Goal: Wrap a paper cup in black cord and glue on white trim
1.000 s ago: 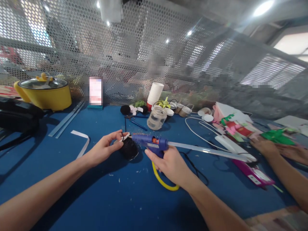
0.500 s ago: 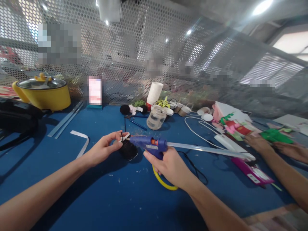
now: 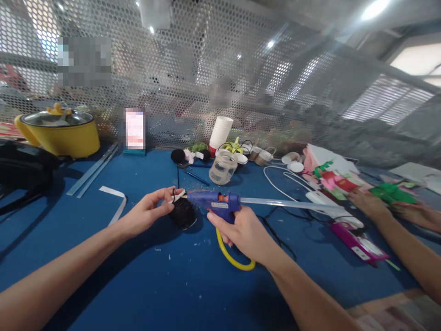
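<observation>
Currently holding a blue glue gun in the right hand, with the grip wrapped around its handle and a clear glue stick jutting from the back toward the right. Pinching a small white strip in the left hand — a narrow fingertip grip — right beside a black bundle over the blue worktop. Pointing the nozzle at the strip, too close to judge for contact. Facing a clear jar and stacked white cups beyond the gun, with a co-worker's hand well apart at right.
</observation>
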Demonstrator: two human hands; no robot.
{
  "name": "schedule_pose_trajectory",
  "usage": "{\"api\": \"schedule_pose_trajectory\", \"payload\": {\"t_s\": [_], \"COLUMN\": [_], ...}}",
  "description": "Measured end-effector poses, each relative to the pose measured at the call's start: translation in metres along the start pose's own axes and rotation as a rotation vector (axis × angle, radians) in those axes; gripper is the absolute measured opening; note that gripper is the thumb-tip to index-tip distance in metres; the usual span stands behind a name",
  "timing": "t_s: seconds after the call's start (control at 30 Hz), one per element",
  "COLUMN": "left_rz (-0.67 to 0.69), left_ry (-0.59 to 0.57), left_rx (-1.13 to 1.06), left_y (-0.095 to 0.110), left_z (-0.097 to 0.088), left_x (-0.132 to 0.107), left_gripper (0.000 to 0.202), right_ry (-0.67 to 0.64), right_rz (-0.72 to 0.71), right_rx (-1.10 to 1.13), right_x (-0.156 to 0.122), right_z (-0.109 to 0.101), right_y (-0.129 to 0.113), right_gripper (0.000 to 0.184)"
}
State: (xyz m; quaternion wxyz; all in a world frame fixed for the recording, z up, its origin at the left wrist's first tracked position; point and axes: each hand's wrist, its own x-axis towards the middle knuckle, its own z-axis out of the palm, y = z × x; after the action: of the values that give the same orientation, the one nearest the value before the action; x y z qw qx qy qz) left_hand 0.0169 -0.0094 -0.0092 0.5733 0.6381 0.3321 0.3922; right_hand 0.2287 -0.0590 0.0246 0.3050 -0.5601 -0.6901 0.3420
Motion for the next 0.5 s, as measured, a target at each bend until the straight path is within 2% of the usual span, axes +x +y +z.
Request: {"api": "schedule_pose_trajectory", "payload": {"t_s": [0.27,0.5], "left_rz": [0.000,-0.001], "left_ry": [0.003,0.042], "left_rx": [-0.002,0.003], "left_y": [0.000,-0.001], "left_z": [0.000,0.001], "left_x": [0.000,0.000], "left_gripper": [0.020,0.022], "right_ry": [-0.005,0.039], "right_rz": [0.014,-0.091], "right_rx": [0.005,-0.080], "right_x": [-0.003,-0.006], "right_z": [0.003,0.015], "right_y": [-0.001,0.005], "right_gripper": [0.020,0.017]}}
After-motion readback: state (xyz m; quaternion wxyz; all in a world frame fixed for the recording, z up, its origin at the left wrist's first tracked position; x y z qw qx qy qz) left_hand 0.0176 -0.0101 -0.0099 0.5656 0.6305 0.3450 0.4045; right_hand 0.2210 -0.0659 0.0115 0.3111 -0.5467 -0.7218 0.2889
